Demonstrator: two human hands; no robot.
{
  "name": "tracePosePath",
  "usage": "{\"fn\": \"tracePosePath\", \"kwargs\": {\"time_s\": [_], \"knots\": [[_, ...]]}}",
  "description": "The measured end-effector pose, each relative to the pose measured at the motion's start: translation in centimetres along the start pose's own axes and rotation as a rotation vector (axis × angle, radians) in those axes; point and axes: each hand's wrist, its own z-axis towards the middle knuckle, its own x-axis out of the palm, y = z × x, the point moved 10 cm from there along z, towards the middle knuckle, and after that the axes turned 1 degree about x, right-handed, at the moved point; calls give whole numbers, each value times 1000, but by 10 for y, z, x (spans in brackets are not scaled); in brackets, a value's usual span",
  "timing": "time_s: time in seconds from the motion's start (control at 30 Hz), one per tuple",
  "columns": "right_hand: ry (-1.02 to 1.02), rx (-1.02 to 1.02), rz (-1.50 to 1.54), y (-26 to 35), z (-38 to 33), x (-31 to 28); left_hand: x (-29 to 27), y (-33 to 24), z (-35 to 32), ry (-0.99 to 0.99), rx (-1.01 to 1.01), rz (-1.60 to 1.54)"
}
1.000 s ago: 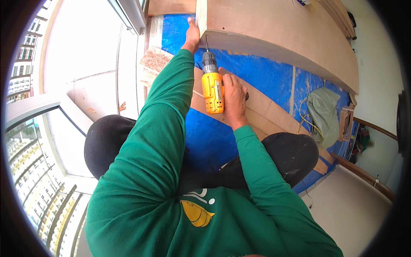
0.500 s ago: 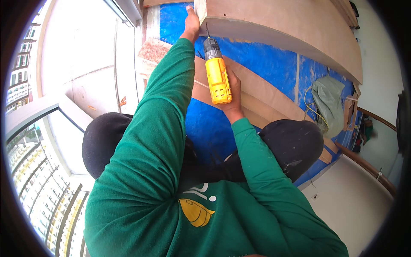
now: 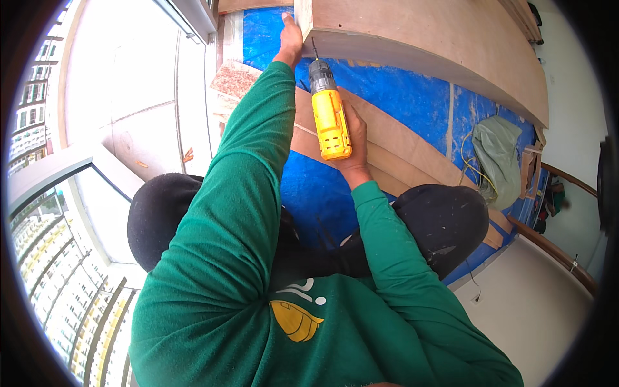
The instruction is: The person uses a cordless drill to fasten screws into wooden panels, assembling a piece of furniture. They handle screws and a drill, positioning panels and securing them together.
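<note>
Sheet, blue and dusty (image 3: 412,100), spread over the floor on the near side and to the right of both hands. Bright opening with a pale window frame (image 3: 71,155) well off to the left of the left hand (image 3: 290,42); pale wall (image 3: 570,84) far to the right of the right hand (image 3: 356,138). Crumpled grey-green bag (image 3: 496,155) and yellow cord (image 3: 476,169) well apart from the right hand, on its right.

Drill, yellow with a dark chuck (image 3: 331,122), sits in the right hand, which is closed round the handle, most fingers hidden beneath. Bit (image 3: 314,49) points ahead, away from that hand, toward the near face of a long wooden box (image 3: 425,32), close to its left corner. Contact of tip and wood: cannot tell. Left hand lies against the box's left end, thumb raised; its other fingers are hidden, so their grip cannot be told.

Box edge runs from the left hand off to the right, ahead of the right hand. Long boards (image 3: 400,142) pass under the drill and slant back to the right of the right hand. Strip of blue lies between boards and box. Rough board end (image 3: 235,80) near the left wrist, on its left.
</note>
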Motion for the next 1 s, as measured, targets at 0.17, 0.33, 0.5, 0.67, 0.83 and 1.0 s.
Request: {"fn": "tracePosePath", "kwargs": {"time_s": [0.17, 0.33, 0.5, 0.67, 0.83, 1.0], "knots": [[-8, 4, 30, 1, 1, -2, -1, 2, 0, -8, -13, -13], [-2, -6, 4, 5, 7, -3, 0, 2, 1, -13, -9, -12], [-13, -22, 45, 9, 11, -2, 0, 0, 1, -11, 31, -29], [19, 31, 53, 0, 16, 4, 1, 4, 2, 13, 12, -21], [34, 51, 66, -2, 21, 7, 1, 5, 5, 11, 1, -31], [48, 71, 56, -11, 25, 10, 2, 8, 9, 26, 13, -54]]}}
